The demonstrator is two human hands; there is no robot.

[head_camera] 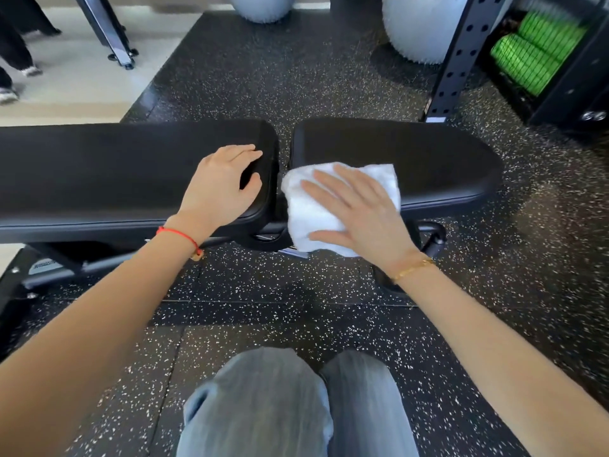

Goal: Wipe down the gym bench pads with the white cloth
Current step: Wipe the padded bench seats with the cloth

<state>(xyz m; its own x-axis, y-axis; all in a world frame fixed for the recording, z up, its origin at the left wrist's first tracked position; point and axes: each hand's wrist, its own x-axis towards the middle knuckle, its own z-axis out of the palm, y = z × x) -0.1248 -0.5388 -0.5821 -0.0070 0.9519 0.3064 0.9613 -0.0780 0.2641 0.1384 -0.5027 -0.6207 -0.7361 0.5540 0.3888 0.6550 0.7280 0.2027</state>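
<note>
A: Take the gap between the two bench pads as the landmark and start far left of it. What's there?

B: Up at the far-left edge, someone's dark trouser legs and pale shoes (29, 71) stand on the light floor, and a dark metal frame leg (104, 31) comes down just right of them. Nearer the gap lies the long black back pad (99, 173), flat, running off the left edge.

A: And the left hand?

B: The left hand (221, 183) rests on that pad's end, just left of the gap. Its fingers are loosely bent over the rounded corner, thumb apart; they clasp nothing. A red string bracelet (179, 235) circles the wrist.

A: Right of the gap?

B: The white cloth (306, 206) lies on the near-left corner of the shorter seat pad (412, 159), touching the gap's edge and drooping over the pad's front. The right hand (357, 212) presses flat on it, fingers straight and spread, pointing towards the gap. A gold chain bracelet (413, 268) sits on that wrist.

A: Beyond and below?

B: Behind the gap, two pale spiky exercise balls (425, 28) sit on the speckled black rubber floor (296, 77). Far right stands a black perforated rack upright (461, 57), then green rollers (534, 57) in a dark shelf. Below the gap, light blue jeans (263, 407) fill the bottom centre.
</note>
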